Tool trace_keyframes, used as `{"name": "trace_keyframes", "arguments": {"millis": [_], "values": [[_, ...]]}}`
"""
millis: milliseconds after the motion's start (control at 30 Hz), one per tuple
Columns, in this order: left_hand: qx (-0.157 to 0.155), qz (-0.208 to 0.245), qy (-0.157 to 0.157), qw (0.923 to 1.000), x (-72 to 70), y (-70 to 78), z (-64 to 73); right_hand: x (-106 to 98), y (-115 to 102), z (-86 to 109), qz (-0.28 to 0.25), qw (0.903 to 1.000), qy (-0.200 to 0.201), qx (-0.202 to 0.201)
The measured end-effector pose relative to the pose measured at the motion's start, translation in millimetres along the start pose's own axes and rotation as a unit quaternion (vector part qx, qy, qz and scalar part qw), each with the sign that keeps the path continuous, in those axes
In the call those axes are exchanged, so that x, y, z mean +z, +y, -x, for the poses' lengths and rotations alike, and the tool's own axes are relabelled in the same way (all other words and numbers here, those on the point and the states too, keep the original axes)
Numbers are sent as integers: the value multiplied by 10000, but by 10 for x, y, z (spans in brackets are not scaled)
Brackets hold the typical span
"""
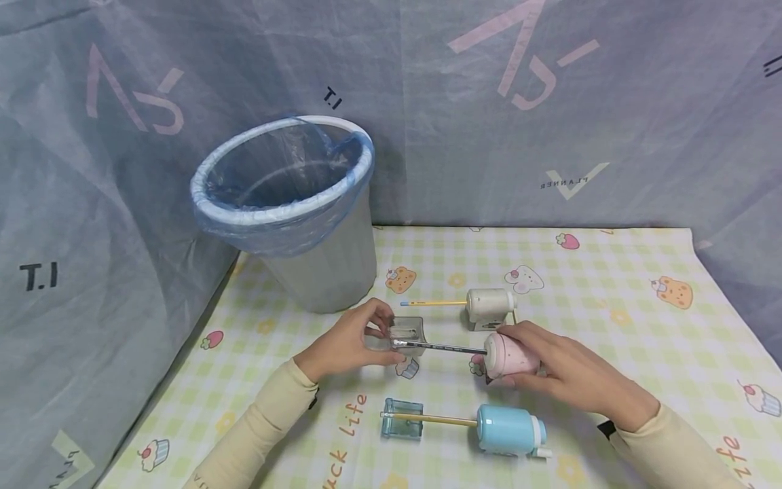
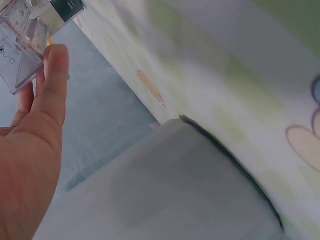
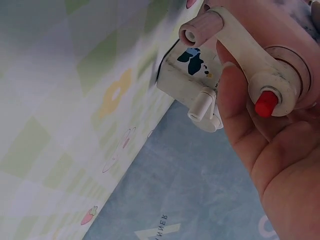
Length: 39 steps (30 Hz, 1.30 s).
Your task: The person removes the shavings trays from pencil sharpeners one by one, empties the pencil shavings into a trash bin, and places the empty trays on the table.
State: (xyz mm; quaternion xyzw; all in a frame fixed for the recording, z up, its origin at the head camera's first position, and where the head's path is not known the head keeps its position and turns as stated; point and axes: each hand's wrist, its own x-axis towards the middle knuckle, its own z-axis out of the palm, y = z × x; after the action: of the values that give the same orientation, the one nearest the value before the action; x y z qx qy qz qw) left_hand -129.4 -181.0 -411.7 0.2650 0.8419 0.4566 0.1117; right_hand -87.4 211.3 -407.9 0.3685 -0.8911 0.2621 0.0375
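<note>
My left hand (image 1: 351,343) holds a clear plastic shavings drawer (image 1: 408,328) between thumb and fingers; its transparent walls (image 2: 20,62) also show in the left wrist view. A dark pencil (image 1: 455,349) stretches from over this drawer into the front of a pink crank pencil sharpener (image 1: 510,354). Around the sharpener's body curls my right hand (image 1: 565,367). In the right wrist view, the pale crank arm (image 3: 245,45) and a red knob (image 3: 266,104) stick out from the pink back, beside the fingers.
Behind stands a grey-white sharpener (image 1: 489,304) with a yellow pencil (image 1: 434,303) in it. Nearer lies a blue sharpener (image 1: 506,428) holding a gold pencil (image 1: 449,420), whose end overlaps a blue drawer (image 1: 403,429). A grey bin (image 1: 326,275) with a blue liner stands back left.
</note>
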Motion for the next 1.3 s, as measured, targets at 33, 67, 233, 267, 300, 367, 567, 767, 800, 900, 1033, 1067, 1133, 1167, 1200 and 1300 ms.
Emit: {"name": "trace_keyframes", "arguments": {"millis": [33,67,233,267,300,367,567,767,800,900,1033,1067,1133,1167,1200,1300], "values": [[2,-17,31,10000,-9,-3,6,1,0,2,0,10000,9,0],[-3,-20,53,10000,-17,-7,10,6,1,3,14,10000,23,-2],[-42,30,93,9999,-52,-18,45,20,0,3,110,9999,46,-17],[-24,62,99,9999,-58,-18,51,24,0,1,125,9999,43,-13],[-31,57,113,9999,-64,-17,56,28,1,-1,126,9999,35,-5],[-1,59,151,9999,-77,-20,67,35,2,-10,117,9999,11,10],[39,102,254,9996,-118,-35,83,39,-3,-24,61,10000,-11,44],[-4,112,273,9996,-139,-44,106,15,-8,-27,87,9997,140,163],[-11,109,278,9996,-142,-41,111,12,-7,-27,100,9996,153,195],[-61,124,309,9994,-158,-31,119,5,2,-17,155,9995,130,244],[-95,145,352,9992,-172,-30,125,11,10,0,122,9994,39,330],[-105,142,359,9992,-176,-33,128,14,14,5,106,9993,26,349],[-141,132,383,9991,-188,-41,138,21,21,12,82,9993,27,355],[-156,116,405,9990,-196,-44,145,23,24,13,69,9994,33,351],[-192,108,426,9989,-204,-47,151,27,28,14,57,9994,37,347],[-249,75,485,9985,-224,-58,166,29,34,15,45,9994,20,349]]}}
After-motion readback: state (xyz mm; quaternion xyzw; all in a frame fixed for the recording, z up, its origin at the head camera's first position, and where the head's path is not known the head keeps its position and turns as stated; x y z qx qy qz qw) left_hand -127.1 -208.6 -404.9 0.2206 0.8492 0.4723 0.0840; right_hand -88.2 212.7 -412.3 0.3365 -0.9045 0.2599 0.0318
